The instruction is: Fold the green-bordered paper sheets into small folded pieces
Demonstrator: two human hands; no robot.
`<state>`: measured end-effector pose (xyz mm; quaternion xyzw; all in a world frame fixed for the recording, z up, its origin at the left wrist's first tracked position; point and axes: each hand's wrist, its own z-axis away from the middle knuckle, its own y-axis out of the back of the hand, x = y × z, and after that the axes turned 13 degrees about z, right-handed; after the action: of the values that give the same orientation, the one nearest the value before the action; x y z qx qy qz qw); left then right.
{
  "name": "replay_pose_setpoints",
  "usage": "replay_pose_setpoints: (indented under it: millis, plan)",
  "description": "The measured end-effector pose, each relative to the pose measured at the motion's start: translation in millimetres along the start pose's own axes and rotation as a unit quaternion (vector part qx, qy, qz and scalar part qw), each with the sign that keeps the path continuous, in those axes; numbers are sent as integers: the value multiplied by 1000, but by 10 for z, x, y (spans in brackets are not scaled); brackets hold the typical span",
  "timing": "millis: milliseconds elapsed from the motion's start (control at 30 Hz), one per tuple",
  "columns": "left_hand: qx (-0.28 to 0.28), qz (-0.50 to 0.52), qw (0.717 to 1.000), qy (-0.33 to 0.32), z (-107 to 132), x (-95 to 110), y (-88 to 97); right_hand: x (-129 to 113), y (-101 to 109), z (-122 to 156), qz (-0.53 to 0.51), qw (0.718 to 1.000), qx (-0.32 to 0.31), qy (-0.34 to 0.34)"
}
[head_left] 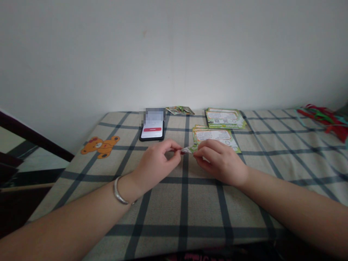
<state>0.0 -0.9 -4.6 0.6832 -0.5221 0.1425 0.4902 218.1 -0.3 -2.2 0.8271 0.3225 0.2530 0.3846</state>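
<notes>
Both my hands meet over the middle of a checked cloth. My left hand, with a silver bangle on its wrist, pinches one end of a small folded paper piece between thumb and forefinger. My right hand pinches the other end, its fingers curled. The paper is printed green and white and is held just above the cloth. Right behind my right hand lies a small stack of green printed sheets.
A phone with a lit screen lies at the back left. A second stack of green sheets and a small folded paper figure lie near the wall. Red and green ribbons are piled at the far right. A bear picture marks the cloth's left edge.
</notes>
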Motion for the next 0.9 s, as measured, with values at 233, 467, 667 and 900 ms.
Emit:
replay_pose_setpoints:
  millis: [233,467,667,900]
  plan:
    - [-7,-22,999,47,-2,-17,-12,0,8,-5,21,999,-8,36]
    - [-26,82,991,100,-35,-20,-31,1,13,8,37,998,-17,54]
    - [-26,140,985,93,-52,-11,-9,26,-37,-5,-25,1000,-6,-7]
    - [-4,123,987,99,-42,13,-33,28,-37,-8,-31,1000,1,-4]
